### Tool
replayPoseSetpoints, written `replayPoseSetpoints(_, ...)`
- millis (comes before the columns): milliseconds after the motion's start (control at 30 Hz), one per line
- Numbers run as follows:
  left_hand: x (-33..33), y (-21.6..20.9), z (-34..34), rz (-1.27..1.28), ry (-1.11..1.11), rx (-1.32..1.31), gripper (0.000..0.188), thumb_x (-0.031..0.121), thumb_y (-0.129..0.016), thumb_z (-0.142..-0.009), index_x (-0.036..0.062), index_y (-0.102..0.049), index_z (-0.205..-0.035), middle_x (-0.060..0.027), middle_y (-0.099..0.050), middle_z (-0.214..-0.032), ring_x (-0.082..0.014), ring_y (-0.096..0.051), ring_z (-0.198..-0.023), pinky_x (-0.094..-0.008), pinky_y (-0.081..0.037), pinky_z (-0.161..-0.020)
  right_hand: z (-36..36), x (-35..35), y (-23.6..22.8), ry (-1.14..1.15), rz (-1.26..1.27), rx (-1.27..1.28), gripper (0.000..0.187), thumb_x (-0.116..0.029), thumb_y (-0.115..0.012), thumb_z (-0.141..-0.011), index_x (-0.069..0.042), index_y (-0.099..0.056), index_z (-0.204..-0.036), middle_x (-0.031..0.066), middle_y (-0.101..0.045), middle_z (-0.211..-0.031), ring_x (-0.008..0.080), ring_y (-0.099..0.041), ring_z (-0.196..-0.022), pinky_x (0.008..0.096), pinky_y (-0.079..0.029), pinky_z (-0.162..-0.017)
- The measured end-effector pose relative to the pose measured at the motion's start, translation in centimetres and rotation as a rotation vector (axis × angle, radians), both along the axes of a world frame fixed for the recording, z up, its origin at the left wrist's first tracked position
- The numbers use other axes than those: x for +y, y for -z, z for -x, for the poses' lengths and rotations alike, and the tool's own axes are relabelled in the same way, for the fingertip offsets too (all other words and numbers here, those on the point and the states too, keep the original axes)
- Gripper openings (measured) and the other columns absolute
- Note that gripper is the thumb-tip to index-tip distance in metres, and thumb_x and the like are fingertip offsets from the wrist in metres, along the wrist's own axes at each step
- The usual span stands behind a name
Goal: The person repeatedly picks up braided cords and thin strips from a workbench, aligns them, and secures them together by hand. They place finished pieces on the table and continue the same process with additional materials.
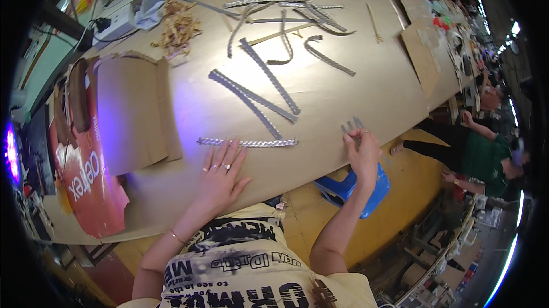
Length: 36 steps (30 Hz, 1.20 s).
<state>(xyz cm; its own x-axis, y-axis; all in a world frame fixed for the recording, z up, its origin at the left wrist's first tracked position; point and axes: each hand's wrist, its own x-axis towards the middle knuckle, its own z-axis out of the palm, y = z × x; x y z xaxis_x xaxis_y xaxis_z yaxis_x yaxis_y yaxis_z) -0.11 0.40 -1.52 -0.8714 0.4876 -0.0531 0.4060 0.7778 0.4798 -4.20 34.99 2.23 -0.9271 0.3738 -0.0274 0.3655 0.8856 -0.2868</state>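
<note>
Lightly, the left hand lies over the bench, its grip unclenched and fingers extended, fingertips touching a braided silvery strip that lies crosswise before the person. The right hand has its grip pinched around a small grey tool, its kind unclear. Farther out are more braided strips; at left, a red printed sheet bears curved brown pieces, near a heap of tan curls

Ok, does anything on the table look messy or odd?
Yes: the curly brown scraps lie heaped at the back left, and the far strips cross in a jumble, while the strip at the left hand lies straight.
</note>
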Motion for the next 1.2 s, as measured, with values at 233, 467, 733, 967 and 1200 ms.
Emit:
replayPoseSetpoints(233, 0.0, -0.5, 0.1, 0.062, -0.002, 0.022, 0.068, 0.038, -0.061, -0.094, 0.0066, -0.040, -0.150, -0.0147, -0.032, -0.160, -0.0320, -0.025, -0.149, -0.0518, -0.017, -0.121, 0.8, -1.3, -1.3, 0.132, 0.148, -0.103, 0.018, -0.020, -0.071, -0.090, -0.005, -0.066, -0.097, 0.0068, -0.068, -0.085, 0.0252, -0.064, -0.089, 0.0432, -0.037, -0.093)
replayPoseSetpoints(467, -0.3, 0.0, -0.2, 0.023, 0.006, 0.009, 0.065, 0.035, -0.063, -0.093, 0.0048, -0.043, -0.148, -0.0178, -0.031, -0.160, -0.0349, -0.024, -0.150, -0.0521, -0.015, -0.122, -0.5, -2.1, -1.6, 0.165, 0.206, 0.008, 0.019, -0.013, -0.071, -0.089, 0.002, -0.066, -0.100, 0.0086, -0.066, -0.078, 0.0216, -0.061, -0.071, 0.0358, -0.047, -0.074)
replayPoseSetpoints(733, 0.4, -7.8, 1.1, -0.520, 0.093, -0.052, 0.056, 0.011, -0.072, -0.085, 0.0053, -0.054, -0.138, -0.0227, -0.043, -0.151, -0.0406, -0.046, -0.134, -0.0489, -0.034, -0.113, -3.3, -2.1, -4.6, -0.255, 0.170, 0.284, 0.018, -0.012, -0.069, -0.089, 0.003, -0.068, -0.099, 0.0134, -0.069, -0.084, 0.0218, -0.065, -0.075, 0.0334, -0.051, -0.071)
replayPoseSetpoints(967, 1.3, -19.5, 3.4, -1.326, 0.852, -1.352, 0.030, 0.025, -0.072, -0.093, -0.0038, -0.072, -0.099, -0.0206, -0.069, -0.110, -0.0343, -0.066, -0.099, -0.0443, -0.051, -0.088, -1.9, -6.8, -6.3, -0.126, 0.750, 0.108, 0.016, -0.012, -0.065, -0.095, 0.003, -0.067, -0.099, 0.0118, -0.070, -0.089, 0.0191, -0.065, -0.083, 0.0316, -0.052, -0.079)
replayPoseSetpoints(1200, 3.3, -19.3, 3.1, -1.539, 0.997, -1.517, 0.020, 0.018, -0.074, -0.091, -0.0018, -0.073, -0.097, -0.0167, -0.070, -0.103, -0.0285, -0.066, -0.097, -0.0417, -0.050, -0.087, -1.6, -8.3, -7.0, -0.208, 0.757, 0.110, 0.018, -0.013, -0.063, -0.095, 0.004, -0.066, -0.100, 0.0137, -0.069, -0.086, 0.0211, -0.065, -0.080, 0.0327, -0.051, -0.078)
